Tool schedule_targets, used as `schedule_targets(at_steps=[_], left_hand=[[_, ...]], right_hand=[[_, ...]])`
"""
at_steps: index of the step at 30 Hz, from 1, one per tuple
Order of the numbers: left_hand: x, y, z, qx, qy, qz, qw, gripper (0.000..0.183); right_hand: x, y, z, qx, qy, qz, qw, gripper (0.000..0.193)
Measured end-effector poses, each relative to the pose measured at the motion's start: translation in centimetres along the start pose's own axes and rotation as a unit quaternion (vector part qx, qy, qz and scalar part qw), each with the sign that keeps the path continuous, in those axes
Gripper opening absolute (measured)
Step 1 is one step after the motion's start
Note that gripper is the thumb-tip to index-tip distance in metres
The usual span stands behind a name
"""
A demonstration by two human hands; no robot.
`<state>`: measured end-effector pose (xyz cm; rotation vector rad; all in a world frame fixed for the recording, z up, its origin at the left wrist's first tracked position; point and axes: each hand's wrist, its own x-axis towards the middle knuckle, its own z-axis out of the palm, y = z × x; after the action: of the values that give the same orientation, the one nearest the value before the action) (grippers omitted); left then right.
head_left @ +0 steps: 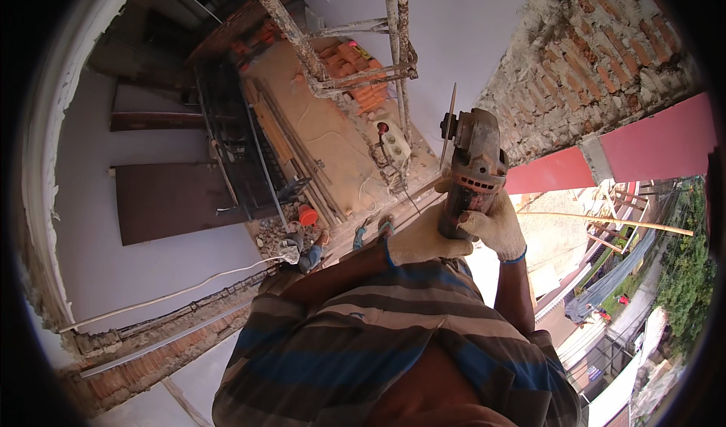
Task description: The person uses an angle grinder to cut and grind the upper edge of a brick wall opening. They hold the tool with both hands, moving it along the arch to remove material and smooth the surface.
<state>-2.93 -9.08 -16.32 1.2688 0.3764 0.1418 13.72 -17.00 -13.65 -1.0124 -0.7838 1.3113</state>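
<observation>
Both of my hands, in off-white knit gloves with blue cuffs, are closed around the body of an angle grinder (478, 159). My left hand (425, 239) wraps the lower part of the tool from the left side. My right hand (499, 227) grips it from the right, its thumb across the dark casing. The grinder is upright, its worn metal head at the top. Its thin cutting disc (451, 109) shows almost edge-on at the head's left side, apart from the broken brick wall (590, 60) on the right.
A rusty scaffold frame (321, 83) stands ahead. Far below are stacked orange bricks (355, 75), long planks (276, 128), a red bucket (307, 215) and a power strip (393, 146) with cords. A pale cable (181, 283) runs along the left. A red-painted beam (552, 171) lies to the right.
</observation>
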Motion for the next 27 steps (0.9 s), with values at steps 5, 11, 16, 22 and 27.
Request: schedule_targets(at_steps=[5,11,16,22,27], left_hand=[[-0.6,0.2,0.8,-0.036,0.053,-0.002,0.998,0.062],[-0.1,0.2,1.3,-0.016,0.099,0.001,0.995,0.064],[0.0,-0.3,1.4,-0.044,0.084,-0.039,0.995,0.067],[0.1,-1.3,1.5,-0.032,0.103,0.007,0.994,0.074],[0.0,-1.6,1.5,0.006,0.12,0.029,0.992,0.071]], right_hand=[[-0.3,-0.5,0.5,-0.006,-0.004,0.015,1.0,0.079],[-0.5,-0.2,1.9,-0.061,0.096,0.024,0.993,0.08],[-0.5,0.0,1.8,-0.093,0.09,0.017,0.992,0.07],[-0.3,0.5,1.4,-0.084,0.086,0.027,0.992,0.068],[0.0,0.4,1.9,-0.113,0.093,0.024,0.989,0.063]])
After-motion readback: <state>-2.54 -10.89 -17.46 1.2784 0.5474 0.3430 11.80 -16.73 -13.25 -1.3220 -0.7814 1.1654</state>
